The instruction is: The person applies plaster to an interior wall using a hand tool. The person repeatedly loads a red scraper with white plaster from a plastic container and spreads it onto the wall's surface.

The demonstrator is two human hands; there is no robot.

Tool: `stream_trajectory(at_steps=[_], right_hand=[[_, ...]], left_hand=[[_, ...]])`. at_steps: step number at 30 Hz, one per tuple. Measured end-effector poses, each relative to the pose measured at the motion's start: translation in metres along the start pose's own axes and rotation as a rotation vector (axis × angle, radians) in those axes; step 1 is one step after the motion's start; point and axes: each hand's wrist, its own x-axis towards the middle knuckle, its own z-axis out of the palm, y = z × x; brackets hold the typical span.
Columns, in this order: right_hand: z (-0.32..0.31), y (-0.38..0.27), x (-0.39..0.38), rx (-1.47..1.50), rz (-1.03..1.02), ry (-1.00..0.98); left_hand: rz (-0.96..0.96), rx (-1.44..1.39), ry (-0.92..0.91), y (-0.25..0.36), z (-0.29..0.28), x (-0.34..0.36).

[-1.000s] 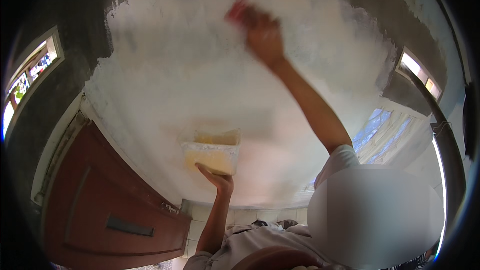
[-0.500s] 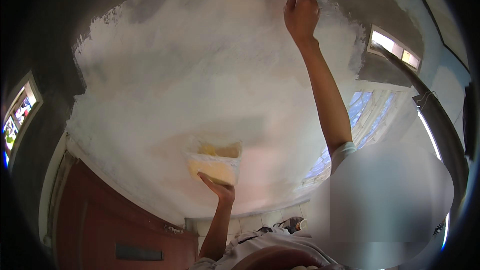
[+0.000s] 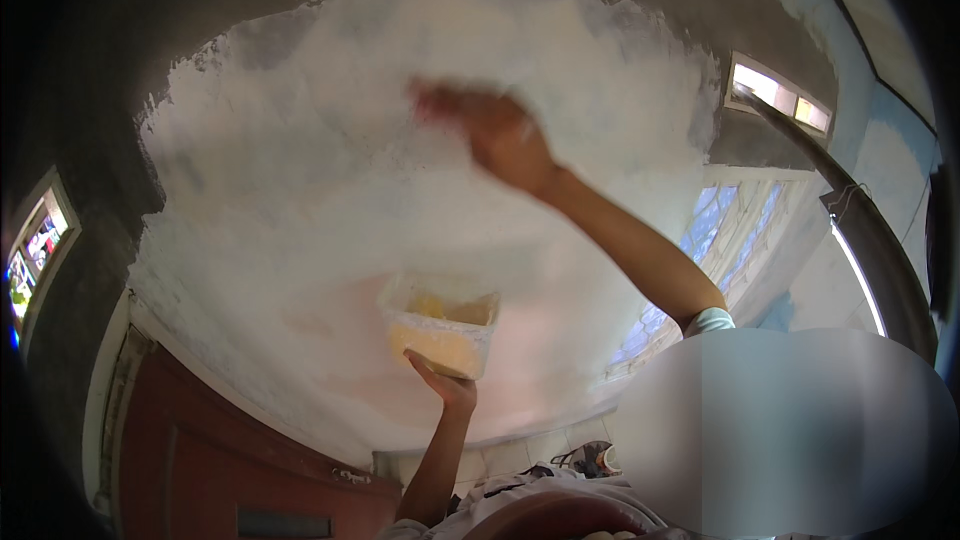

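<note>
My left hand [image 3: 446,386] holds a clear, whitish-smeared plastic tub [image 3: 438,342] from below, thumb up its near side. Yellowish paste [image 3: 428,304] lies inside the tub. Higher up, my right hand [image 3: 502,136] reaches across in front of the wall, closed and smeared by motion. From its fingers sticks out a thin reddish tool [image 3: 430,104], too blurred to name its kind. Behind both hands, the wall [image 3: 300,140] carries a broad whitish coat with ragged edges against bare grey. I cannot tell whether the tool touches the wall.
A reddish-brown door [image 3: 220,420] with a handle stands at lower left. Small windows show at left [image 3: 40,240] and upper right [image 3: 780,95]. Beside a barred window [image 3: 715,230], a dark pole [image 3: 860,200] slants down the right. Dark items [image 3: 588,457] lie on the tiled floor.
My right hand has swung down and left from the upper grey edge to the middle of the coated wall. The tub in my left hand has shifted slightly right in the picture.
</note>
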Motion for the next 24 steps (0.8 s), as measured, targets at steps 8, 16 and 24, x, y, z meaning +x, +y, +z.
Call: stream_trajectory(at_steps=[8,16,24], right_hand=[[0.05,0.02,0.081,-0.554,0.107,-0.04],[0.067,-0.107,-0.033,0.312,-0.067,-0.481],[-0.009,0.06,0.088,-0.32,0.459,0.15]], left_hand=[[0.022,-0.032,0.113,-0.002,-0.012,0.005],[0.088,-0.003,0.069,0.018,-0.022,0.002],[0.174,-0.059,0.09,0.035,-0.024,0.0]])
